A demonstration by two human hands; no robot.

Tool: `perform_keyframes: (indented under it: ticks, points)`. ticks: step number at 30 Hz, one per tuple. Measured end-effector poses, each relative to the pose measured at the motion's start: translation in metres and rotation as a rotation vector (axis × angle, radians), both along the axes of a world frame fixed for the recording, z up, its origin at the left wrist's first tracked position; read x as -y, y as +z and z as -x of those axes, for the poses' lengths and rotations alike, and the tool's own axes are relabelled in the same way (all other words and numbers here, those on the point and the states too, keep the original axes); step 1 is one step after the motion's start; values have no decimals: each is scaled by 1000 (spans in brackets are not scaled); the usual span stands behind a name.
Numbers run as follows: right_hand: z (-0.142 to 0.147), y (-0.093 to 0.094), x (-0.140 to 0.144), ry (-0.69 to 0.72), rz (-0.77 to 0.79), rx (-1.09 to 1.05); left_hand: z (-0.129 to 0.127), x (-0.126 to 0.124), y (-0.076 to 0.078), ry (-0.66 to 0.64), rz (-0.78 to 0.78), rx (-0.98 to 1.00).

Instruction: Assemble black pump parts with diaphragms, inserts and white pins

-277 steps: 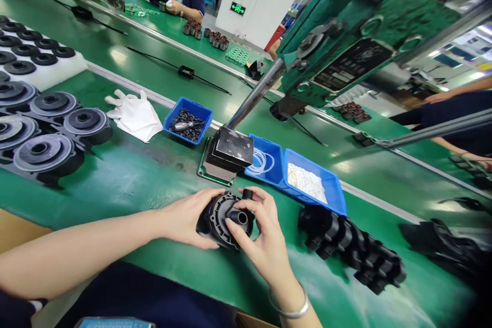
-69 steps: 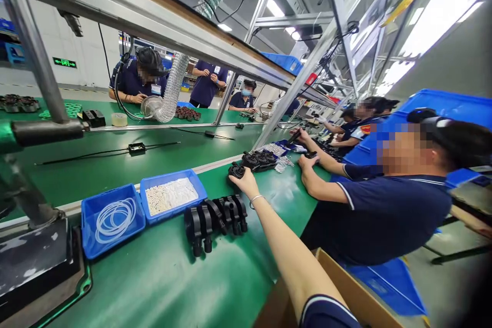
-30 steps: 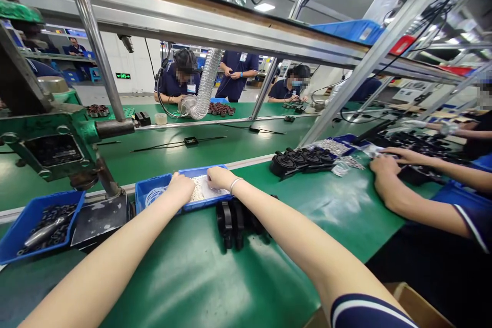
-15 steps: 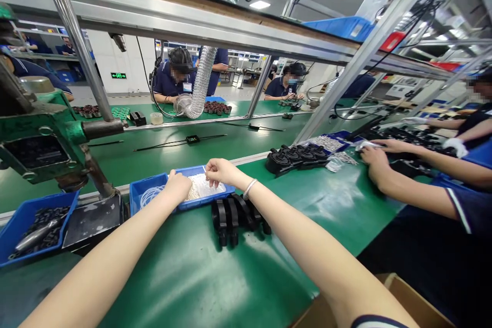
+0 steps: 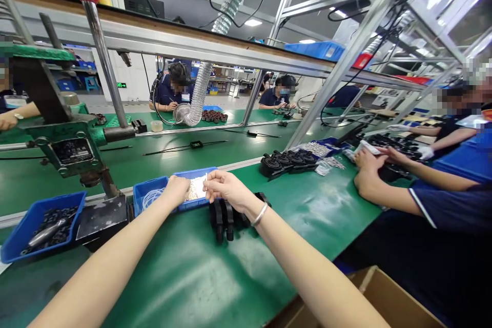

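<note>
Hands, left (image 5: 177,190) curled and right (image 5: 225,188) pinching something tiny, meet over blue tray (image 5: 192,205) on green bench (image 5: 184,277).

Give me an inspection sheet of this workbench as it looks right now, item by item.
Surface: green bench mat, shiny, lightly scuffed.
Job's things: blue bin of small white parts; blue bin of clear rings beside it; row of black housings just in front.
Clutter: blue bin of black parts at left; green hand press with red knob.
Hands: left hand rests on the white-parts bin; right hand pinches something small and white above it.
Cables: black leads on the far belt; wires overhead.
Surroundings: a co-worker's hands at right, more people opposite.
</note>
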State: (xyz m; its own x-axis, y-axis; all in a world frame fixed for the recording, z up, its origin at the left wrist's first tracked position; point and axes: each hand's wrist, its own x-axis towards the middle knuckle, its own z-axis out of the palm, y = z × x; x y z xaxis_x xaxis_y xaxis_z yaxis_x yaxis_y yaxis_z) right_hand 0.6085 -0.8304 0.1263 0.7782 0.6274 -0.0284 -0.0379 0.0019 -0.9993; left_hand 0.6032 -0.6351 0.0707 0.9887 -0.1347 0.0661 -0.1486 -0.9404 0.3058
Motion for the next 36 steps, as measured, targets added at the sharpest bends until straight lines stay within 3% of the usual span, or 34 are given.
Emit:
perform_keyframes:
  ticks: [4, 6, 9, 10, 12, 17, 21, 24, 29, 36]
  points:
    - [37, 2, 5, 14, -63, -2, 38, -2, 17, 29, 267, 110]
    - [58, -2, 6, 52, -65, -8, 72, -6, 21, 49, 557, 94]
    - [88, -12, 2, 94, -39, -4, 131, -15, 17, 155, 1202, -41]
    - [97, -15, -2, 110, -25, -6, 149, -18, 14, 205, 1354, -87]
    - [114, -21, -12, 148, 3, -28, 181, -23, 6, 288, 1460, -140]
    - [142, -34, -41, 214, 52, -81, 229, -37, -10, 328, 1313, -102]
    - [156, -42, -54, 238, 105, -77, 243, -49, -15, 270, 1067, 61]
    - [164, -45, -56, 245, 152, -45, 249, -54, -20, 227, 974, 172]
    - [172, -48, -57, 240, 237, 90, 256, -57, -25, 175, 946, 205]
    - [176, -44, -59, 224, 303, 379, 258, -59, -26, 233, 997, 158]
